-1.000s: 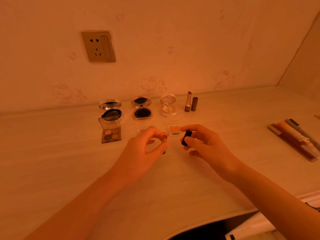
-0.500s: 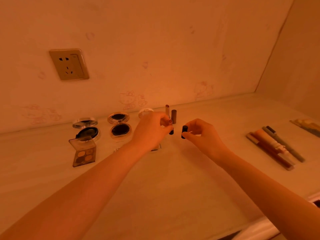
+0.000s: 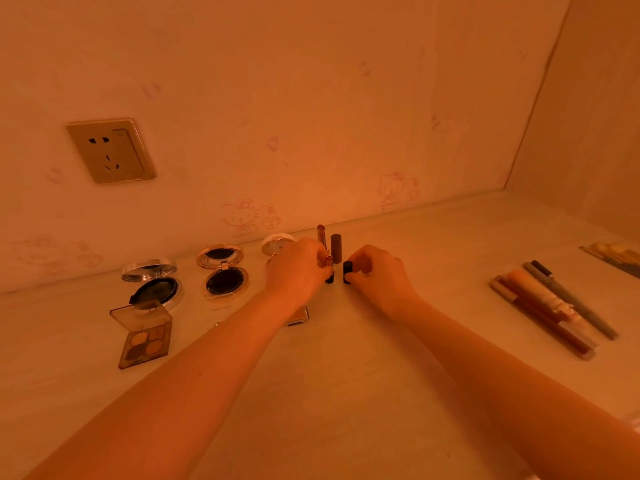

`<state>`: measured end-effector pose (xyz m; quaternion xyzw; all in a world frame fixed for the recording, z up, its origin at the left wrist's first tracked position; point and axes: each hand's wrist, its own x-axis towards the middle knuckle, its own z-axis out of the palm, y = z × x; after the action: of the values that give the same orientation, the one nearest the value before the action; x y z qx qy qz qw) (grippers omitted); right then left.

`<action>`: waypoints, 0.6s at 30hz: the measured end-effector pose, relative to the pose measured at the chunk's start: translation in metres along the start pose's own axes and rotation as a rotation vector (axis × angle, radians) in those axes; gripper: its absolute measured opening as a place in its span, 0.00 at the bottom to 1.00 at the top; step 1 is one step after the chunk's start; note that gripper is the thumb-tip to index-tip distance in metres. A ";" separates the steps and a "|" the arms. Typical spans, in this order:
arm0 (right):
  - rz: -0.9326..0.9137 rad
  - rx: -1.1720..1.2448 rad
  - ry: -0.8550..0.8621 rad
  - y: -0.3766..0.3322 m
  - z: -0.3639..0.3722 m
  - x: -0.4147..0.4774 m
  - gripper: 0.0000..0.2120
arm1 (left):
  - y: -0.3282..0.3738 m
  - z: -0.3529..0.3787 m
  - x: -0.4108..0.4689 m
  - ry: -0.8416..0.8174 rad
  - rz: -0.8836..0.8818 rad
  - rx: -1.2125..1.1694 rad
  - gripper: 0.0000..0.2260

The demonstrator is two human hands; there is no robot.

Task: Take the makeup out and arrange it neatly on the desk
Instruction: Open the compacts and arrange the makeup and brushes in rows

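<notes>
Both my hands are out near the back of the table, right by the wall. My left hand has its grip closed around an open lipstick — it stands upright with its dark base at the table surface, though I can't tell if it's actually touching down. My right hand is pinching the dark cap between thumb and fingers, holding it upright just beside the lipstick, the two close but apart.

Just behind them, a second lipstick stands open with its cap standing next to it, both upright near the wall.

To the left there's a row along the wall — a white round compact partly hidden by my left hand, then a gold-rimmed compact lying open, then a silver one also open. In front of the silver one sits a small eyeshadow palette with its clear lid up. Another little palette peeks out from under my left wrist.

Off to the right, well apart, a bunch of pencils lies side by side. A wall socket is up on the left.
</notes>
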<state>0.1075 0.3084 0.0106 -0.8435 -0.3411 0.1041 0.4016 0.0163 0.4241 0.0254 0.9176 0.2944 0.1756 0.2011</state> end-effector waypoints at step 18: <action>-0.025 -0.094 -0.010 0.001 0.007 0.017 0.13 | 0.011 -0.001 0.007 0.023 -0.099 0.045 0.06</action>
<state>0.1170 0.3235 0.0071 -0.8566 -0.3579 0.0873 0.3612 0.0267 0.4205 0.0331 0.9041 0.3455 0.1694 0.1857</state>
